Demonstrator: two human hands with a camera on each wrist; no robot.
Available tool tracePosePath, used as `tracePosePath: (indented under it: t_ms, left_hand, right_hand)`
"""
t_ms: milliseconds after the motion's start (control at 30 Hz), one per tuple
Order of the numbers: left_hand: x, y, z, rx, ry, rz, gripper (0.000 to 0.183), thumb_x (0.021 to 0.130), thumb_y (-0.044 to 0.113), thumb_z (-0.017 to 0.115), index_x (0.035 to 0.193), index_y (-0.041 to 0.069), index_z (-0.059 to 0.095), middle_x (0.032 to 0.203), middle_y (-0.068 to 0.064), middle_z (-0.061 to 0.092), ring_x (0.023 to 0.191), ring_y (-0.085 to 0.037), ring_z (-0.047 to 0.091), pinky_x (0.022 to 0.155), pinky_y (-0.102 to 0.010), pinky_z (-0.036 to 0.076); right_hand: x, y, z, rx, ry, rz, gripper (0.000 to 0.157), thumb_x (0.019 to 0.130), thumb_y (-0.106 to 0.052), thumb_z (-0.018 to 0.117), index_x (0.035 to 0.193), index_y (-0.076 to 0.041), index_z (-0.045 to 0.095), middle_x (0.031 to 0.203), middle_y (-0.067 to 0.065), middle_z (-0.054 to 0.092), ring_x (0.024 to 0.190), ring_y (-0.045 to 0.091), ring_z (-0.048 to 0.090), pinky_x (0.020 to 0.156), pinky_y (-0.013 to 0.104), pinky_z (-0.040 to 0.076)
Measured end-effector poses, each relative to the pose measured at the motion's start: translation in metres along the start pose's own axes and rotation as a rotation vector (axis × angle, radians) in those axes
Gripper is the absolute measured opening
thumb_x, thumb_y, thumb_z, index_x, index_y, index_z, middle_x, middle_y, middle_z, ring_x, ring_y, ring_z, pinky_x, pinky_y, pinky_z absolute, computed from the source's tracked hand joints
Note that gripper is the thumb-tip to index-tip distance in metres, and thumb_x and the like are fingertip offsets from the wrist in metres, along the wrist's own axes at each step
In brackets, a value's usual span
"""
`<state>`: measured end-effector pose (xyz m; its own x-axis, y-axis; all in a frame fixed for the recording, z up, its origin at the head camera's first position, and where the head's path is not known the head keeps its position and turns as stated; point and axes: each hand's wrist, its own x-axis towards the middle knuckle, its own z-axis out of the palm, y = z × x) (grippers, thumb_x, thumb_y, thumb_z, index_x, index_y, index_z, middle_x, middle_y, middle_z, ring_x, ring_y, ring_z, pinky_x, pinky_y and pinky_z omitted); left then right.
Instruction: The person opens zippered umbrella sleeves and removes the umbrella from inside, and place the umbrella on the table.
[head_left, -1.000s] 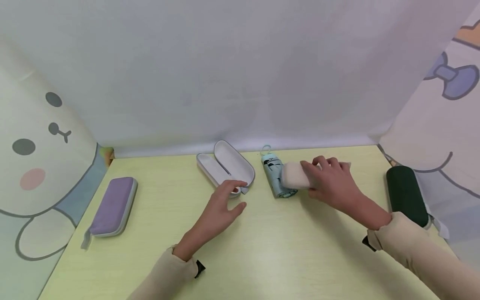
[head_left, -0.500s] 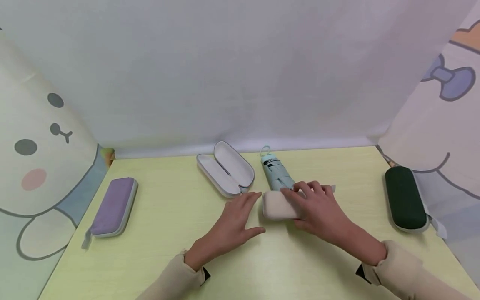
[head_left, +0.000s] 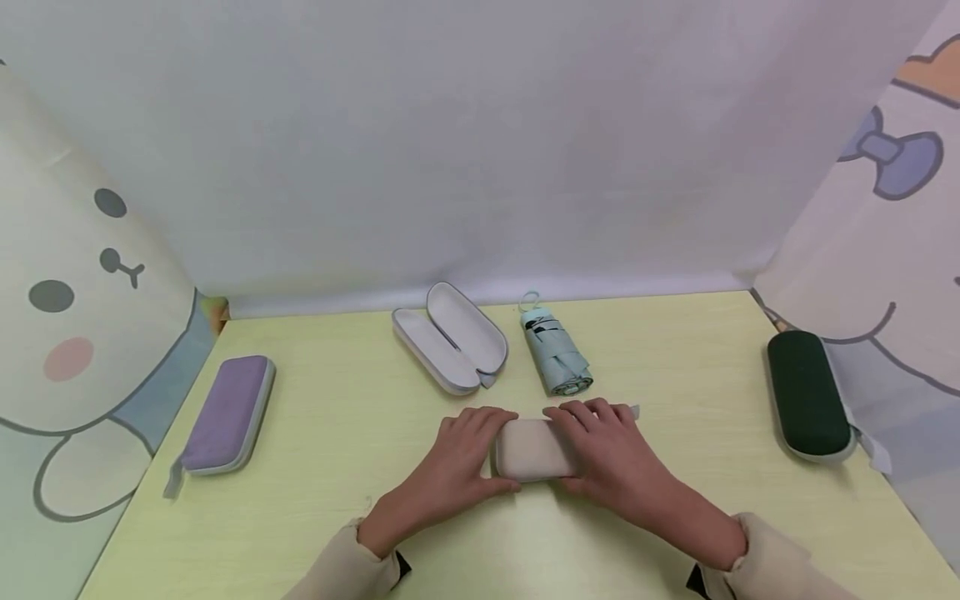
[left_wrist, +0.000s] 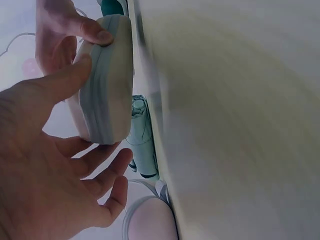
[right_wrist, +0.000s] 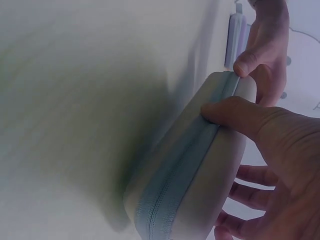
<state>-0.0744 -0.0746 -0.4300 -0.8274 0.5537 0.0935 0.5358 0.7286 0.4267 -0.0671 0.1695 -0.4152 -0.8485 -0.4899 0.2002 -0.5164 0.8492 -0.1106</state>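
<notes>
A cream zip case (head_left: 531, 450) with a grey zipper band lies crosswise between my hands, close over the table, its strap tip showing at the right. My right hand (head_left: 611, 454) grips its right part; in the right wrist view the thumb (right_wrist: 232, 114) presses on the zipper band. At the left end my left hand (head_left: 457, 462) holds the case between thumb and fingers. The left wrist view shows that thumb (left_wrist: 70, 80) against the zipper side, with some fingers spread beyond the case. The zipper looks closed along the side facing me.
Behind the hands lie an open case (head_left: 442, 354) with a pale lining and a folded light-blue umbrella (head_left: 555, 354). A purple zip case (head_left: 225, 412) is at the left, a dark green one (head_left: 808, 396) at the right edge. A white curtain (head_left: 480, 150) hangs behind the table.
My right hand has brought the cream case from over the umbrella, leftward and toward me. My left hand has moved from beside the open case to the cream case's left end and taken hold.
</notes>
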Motion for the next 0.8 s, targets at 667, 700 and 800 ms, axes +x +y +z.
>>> tracePosePath:
  t_ms: [667,700,800]
  left_hand:
    - [-0.020,-0.019,-0.008,0.030,-0.029,-0.016,0.070,0.071,0.052,0.082,0.127,0.022,0.054,0.124,0.009,0.059,0.118,-0.012,0.049,0.094,-0.035,0.037]
    - [-0.020,-0.020,-0.008,0.019,-0.034,-0.019,0.070,0.071,0.052,0.082,0.127,0.022,0.054,0.124,0.009,0.059,0.119,-0.012,0.049,0.095,-0.036,0.037]
    - [-0.020,-0.020,-0.007,-0.001,-0.046,-0.029,0.070,0.071,0.052,0.082,0.128,0.022,0.053,0.124,0.009,0.059,0.118,-0.013,0.048,0.097,-0.036,0.037]
  right_hand:
    - [0.008,0.000,-0.007,0.329,-0.144,0.016,0.063,0.075,-0.038,0.084,0.128,-0.019,0.057,0.125,-0.004,0.060,0.115,0.020,0.054,0.089,0.043,0.043]
    - [0.008,0.003,-0.010,0.373,-0.151,0.032,0.057,0.078,-0.034,0.082,0.127,-0.018,0.058,0.123,-0.003,0.061,0.115,0.021,0.056,0.091,0.044,0.045]
    - [0.007,0.016,-0.018,0.480,-0.158,0.081,0.035,0.086,-0.022,0.075,0.118,-0.020,0.061,0.117,-0.004,0.061,0.109,0.018,0.060,0.091,0.039,0.051]
